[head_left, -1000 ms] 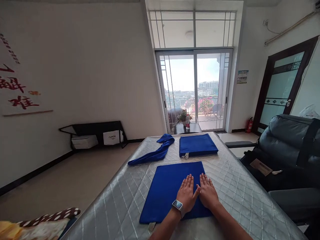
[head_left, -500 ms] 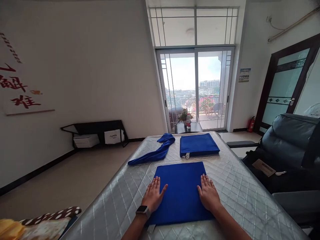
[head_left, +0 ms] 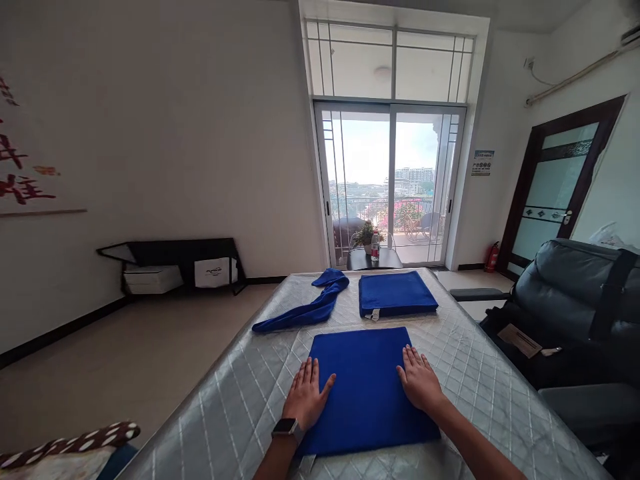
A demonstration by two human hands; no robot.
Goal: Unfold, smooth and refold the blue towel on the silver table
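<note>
A flat, folded blue cloth [head_left: 365, 393] lies in front of me on the plastic-covered mattress [head_left: 235, 400], a white tag poking out at its near left corner. My left hand [head_left: 306, 395], with a watch on the wrist, rests open along the cloth's left edge, thumb stretched inward. Along the right edge lies my right hand [head_left: 419, 379], also open, palm down with the thumb apart. Farther back sits a stack of folded blue cloth [head_left: 397, 292] with a white tag. Left of that stack, a long twisted blue strip of cloth [head_left: 310, 310] lies loose.
To the right stands a black armchair [head_left: 565, 300] with a bag and a brown packet on it. Beyond the mattress, a small table [head_left: 356, 259] holds a plant [head_left: 367, 233] and a bottle [head_left: 375, 247]. Patterned fabric [head_left: 75, 447] shows at the lower left.
The view has shifted slightly to the right and up. Both hands stay flat at the sides of the blue cloth, the right one angled a little more inward.
</note>
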